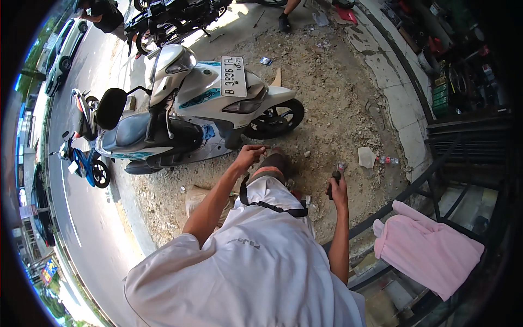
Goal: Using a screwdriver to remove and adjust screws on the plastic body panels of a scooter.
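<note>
My left hand (250, 157) is out in front of my left side, near my knee and below the scooter, fingers curled together; what they hold, if anything, is too small to name. My right hand (337, 188) is closed on a dark-handled tool (334, 180) with a pale tip, held over the dirt. A white scooter (210, 98) with blue graphics stands crosswise ahead of me, its front wheel (275, 119) to the right. A black strap (272, 208) lies across my white shirt.
A pink cloth (425, 250) hangs over the black railing (436, 191) at right. Black motorcycle (169, 24) and two people (101, 16) (286, 19) stand farther ahead. More scooters (87, 163) and a white car (65, 52) line the road at left. Clutter (452, 87) sits at upper right.
</note>
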Action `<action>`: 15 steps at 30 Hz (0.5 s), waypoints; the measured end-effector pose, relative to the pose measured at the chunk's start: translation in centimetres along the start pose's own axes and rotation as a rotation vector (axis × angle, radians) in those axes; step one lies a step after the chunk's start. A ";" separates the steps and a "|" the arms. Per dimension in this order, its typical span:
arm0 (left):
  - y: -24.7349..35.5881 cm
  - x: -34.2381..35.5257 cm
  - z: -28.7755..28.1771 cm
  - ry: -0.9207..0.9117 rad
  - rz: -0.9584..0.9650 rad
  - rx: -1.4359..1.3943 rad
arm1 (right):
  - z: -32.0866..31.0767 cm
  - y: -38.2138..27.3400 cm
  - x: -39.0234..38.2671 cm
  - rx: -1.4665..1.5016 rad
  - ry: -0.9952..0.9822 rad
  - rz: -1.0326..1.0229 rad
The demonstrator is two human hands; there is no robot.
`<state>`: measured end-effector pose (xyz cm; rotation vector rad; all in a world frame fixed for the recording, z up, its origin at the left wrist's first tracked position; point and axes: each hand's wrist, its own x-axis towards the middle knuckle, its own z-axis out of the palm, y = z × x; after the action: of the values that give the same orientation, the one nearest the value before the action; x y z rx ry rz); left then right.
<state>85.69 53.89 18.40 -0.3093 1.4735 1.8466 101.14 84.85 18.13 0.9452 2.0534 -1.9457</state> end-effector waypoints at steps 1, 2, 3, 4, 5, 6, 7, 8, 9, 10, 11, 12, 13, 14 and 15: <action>0.7 0.3 1.5 -0.076 0.036 0.002 | 1.3 -2.9 0.2 -0.140 -0.079 -0.047; 1.4 1.0 3.1 -0.032 0.027 0.009 | 2.9 -5.4 0.4 -0.290 -0.128 -0.099; 1.9 1.7 4.6 0.034 0.047 -0.074 | 4.6 -7.6 0.5 -0.430 -0.133 -0.228; 2.1 2.1 5.6 0.066 0.071 -0.167 | 6.0 -9.3 0.4 -0.595 -0.110 -0.298; 2.5 2.7 6.3 0.104 0.065 -0.172 | 7.2 -10.9 0.3 -0.582 -0.137 -0.353; 2.9 3.3 6.8 0.113 0.090 -0.150 | 8.3 -12.1 0.4 -0.523 -0.144 -0.441; 3.2 4.0 7.2 0.122 0.113 -0.127 | 8.8 -13.3 0.7 -0.477 -0.138 -0.504; 3.5 4.5 7.2 0.104 0.110 -0.054 | 9.0 -14.3 1.2 -0.473 -0.157 -0.522; 3.9 5.0 7.2 0.109 0.103 -0.064 | 9.2 -15.2 1.7 -0.469 -0.229 -0.445; 4.3 5.4 7.0 0.037 0.102 -0.025 | 9.4 -15.9 2.3 -0.463 -0.284 -0.361; 4.8 5.6 6.9 -0.034 0.100 0.014 | 9.4 -16.5 2.9 -0.465 -0.314 -0.348; 5.2 5.9 6.8 -0.049 0.085 -0.023 | 9.3 -17.0 3.5 -0.496 -0.327 -0.358; 5.7 6.2 6.6 -0.042 0.073 -0.029 | 9.3 -17.4 4.3 -0.536 -0.324 -0.358; 6.2 6.4 6.5 -0.058 0.115 -0.050 | 9.1 -17.6 5.0 -0.637 -0.327 -0.308; 6.7 6.8 6.4 -0.107 0.165 -0.084 | 9.1 -17.8 5.7 -0.628 -0.342 -0.317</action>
<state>78.09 62.01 21.31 -0.1294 1.3865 2.0272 84.31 78.98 28.90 0.1497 2.4502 -1.2860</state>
